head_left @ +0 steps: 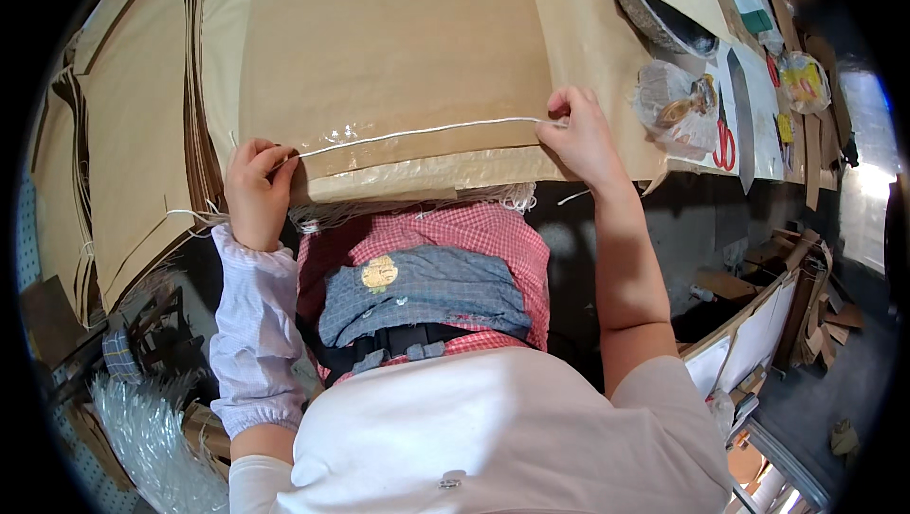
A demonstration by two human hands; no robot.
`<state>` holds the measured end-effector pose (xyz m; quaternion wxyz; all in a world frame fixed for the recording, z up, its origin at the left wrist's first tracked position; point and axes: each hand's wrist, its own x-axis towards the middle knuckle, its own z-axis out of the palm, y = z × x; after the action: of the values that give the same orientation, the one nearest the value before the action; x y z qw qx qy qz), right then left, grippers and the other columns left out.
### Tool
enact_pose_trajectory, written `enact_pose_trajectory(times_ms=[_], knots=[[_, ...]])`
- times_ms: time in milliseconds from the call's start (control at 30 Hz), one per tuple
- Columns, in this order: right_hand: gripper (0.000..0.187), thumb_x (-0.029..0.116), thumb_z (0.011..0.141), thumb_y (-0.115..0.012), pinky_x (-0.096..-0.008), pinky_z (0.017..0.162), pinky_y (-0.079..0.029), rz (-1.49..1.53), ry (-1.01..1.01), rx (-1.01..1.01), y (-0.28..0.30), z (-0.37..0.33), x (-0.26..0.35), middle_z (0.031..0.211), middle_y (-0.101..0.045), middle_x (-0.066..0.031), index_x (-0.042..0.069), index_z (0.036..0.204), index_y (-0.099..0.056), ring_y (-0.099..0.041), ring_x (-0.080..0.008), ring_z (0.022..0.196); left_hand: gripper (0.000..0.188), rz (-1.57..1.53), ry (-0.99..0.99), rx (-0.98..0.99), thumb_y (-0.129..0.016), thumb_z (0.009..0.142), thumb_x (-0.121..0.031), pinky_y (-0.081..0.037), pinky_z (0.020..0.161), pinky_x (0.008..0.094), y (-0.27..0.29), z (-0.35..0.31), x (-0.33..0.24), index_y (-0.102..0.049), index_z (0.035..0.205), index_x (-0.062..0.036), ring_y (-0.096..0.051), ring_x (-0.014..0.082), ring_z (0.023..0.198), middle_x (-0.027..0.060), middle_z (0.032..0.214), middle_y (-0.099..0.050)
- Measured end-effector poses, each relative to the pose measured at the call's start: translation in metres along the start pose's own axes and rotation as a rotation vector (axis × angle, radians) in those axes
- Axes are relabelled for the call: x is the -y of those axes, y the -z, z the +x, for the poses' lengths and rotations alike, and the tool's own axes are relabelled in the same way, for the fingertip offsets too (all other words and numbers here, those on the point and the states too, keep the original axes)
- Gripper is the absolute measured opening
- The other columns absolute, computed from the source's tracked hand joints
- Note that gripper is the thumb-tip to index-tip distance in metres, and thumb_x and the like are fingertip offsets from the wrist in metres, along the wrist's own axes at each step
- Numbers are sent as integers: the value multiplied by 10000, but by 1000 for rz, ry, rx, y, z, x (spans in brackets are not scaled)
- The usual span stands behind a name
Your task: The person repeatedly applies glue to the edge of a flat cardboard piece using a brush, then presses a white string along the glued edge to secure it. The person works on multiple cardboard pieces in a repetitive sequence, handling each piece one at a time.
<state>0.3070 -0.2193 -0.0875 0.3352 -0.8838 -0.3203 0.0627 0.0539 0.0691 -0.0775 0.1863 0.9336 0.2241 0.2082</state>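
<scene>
A white string (417,132) runs nearly straight across a brown paper sheet (398,50), close to the sheet's near edge. My left hand (258,182) pinches the string's left end at the sheet's left side. At the right side my right hand (580,135) pinches its other end between thumb and fingers. Below the string, a shiny folded strip (417,173) lies along the near edge. More loose white strings (512,197) hang between that edge and my lap.
Stacks of brown paper (142,135) lie to the left. On the right are a clear plastic bag (675,107), red-handled scissors (724,140), a long blade (741,126) and a dark bowl-like container (664,21). Clear plastic strands (156,438) bunch at the lower left.
</scene>
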Motion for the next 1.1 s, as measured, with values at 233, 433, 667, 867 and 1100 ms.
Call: enact_pose_trajectory(times_ms=[233,433,667,867,1100], knots=[[250,68,650,-697,-331,712,-479,-18,57,19,8,2,-4,830,-557,-127,9,831,-536,-555,-251,779,221,269,-169,-67,-687,703,-76,-365,847,402,-1,-1,-11,-600,905,-96,-521,261,992,50,956,-564],[340,87,656,-700,-327,775,-487,220,-357,135,1,5,14,963,-583,-151,-3,959,-573,-576,-254,888,210,307,-169,-99,-698,687,-80,-367,818,395,1,-2,-13,-599,871,-100,-525,253,953,33,930,-562],[533,85,663,-699,-273,766,-485,-179,-164,-88,-14,3,-4,931,-611,-129,-45,1149,-522,-605,-209,842,192,300,-130,-86,-701,686,-83,-377,793,390,-1,-1,-17,-587,840,-97,-528,255,926,35,903,-561],[286,23,704,-676,-255,685,-479,881,-395,-28,-4,3,-1,943,-590,-83,13,934,-508,-584,-136,780,172,296,-109,-83,-688,702,-70,-387,779,387,-2,-1,-19,-588,841,-87,-533,264,913,51,894,-563],[268,-14,691,-679,-253,638,-448,696,-372,233,-4,-3,-7,835,-553,-55,50,867,-486,-539,-148,727,147,63,-31,-56,-634,732,2,-467,640,392,-14,-14,-8,-588,868,-35,-578,325,768,92,873,-575]])
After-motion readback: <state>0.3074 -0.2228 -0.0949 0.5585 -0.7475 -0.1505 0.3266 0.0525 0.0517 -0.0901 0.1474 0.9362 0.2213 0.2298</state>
